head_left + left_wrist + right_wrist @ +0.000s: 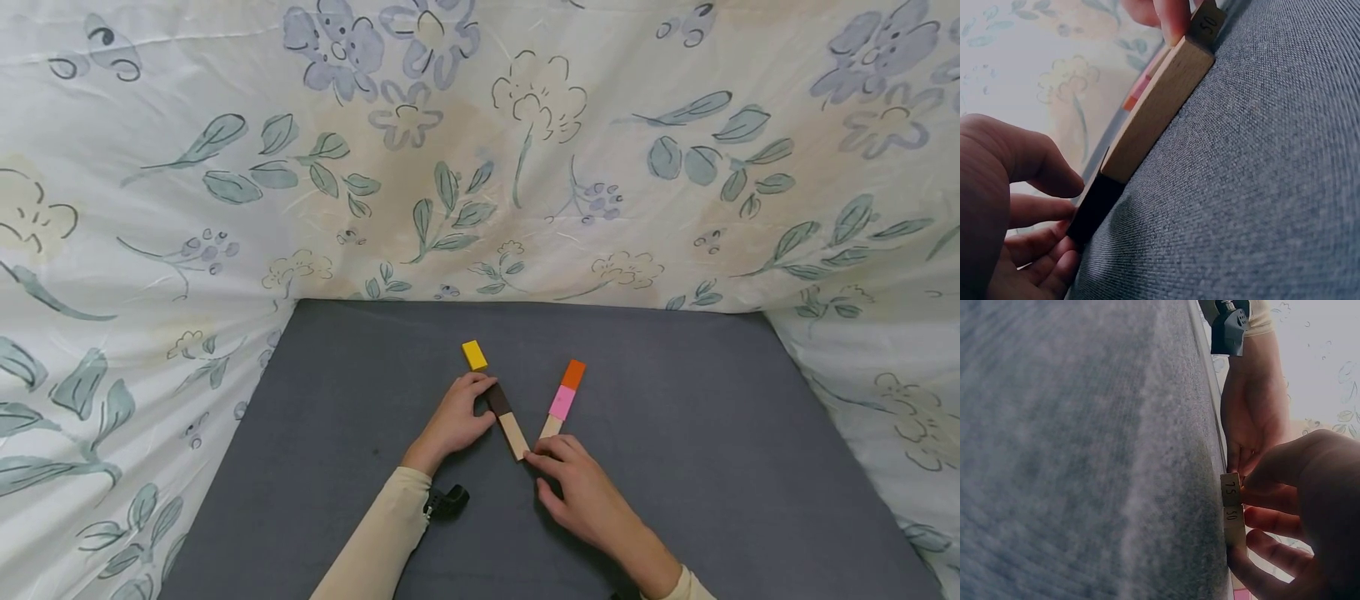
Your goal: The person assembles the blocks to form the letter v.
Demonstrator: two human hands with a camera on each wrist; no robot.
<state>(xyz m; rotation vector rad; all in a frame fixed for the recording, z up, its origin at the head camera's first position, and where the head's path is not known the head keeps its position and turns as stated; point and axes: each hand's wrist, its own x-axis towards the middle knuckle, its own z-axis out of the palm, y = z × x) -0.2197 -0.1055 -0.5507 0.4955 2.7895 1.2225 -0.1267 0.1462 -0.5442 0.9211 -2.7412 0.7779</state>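
In the head view, strips of coloured blocks form a V on the grey cloth. The left strip has a dark brown block (499,399) above a light wooden block (514,436). My left hand (456,417) holds the dark brown block's outer end between thumb and fingers. My right hand (585,492) touches the lower ends of the light wooden blocks with its fingertips, its thumb standing apart. In the right wrist view, these ends, marked 75 (1230,490) and 50 (1233,526), sit side by side. The right strip continues with a pink block (562,402) and an orange block (573,374).
A yellow block (474,356) lies past the dark brown one, with a small gap between them. Floral fabric (480,167) hangs behind and at both sides of the grey cloth surface (675,417). A black device (447,502) is strapped at my left wrist.
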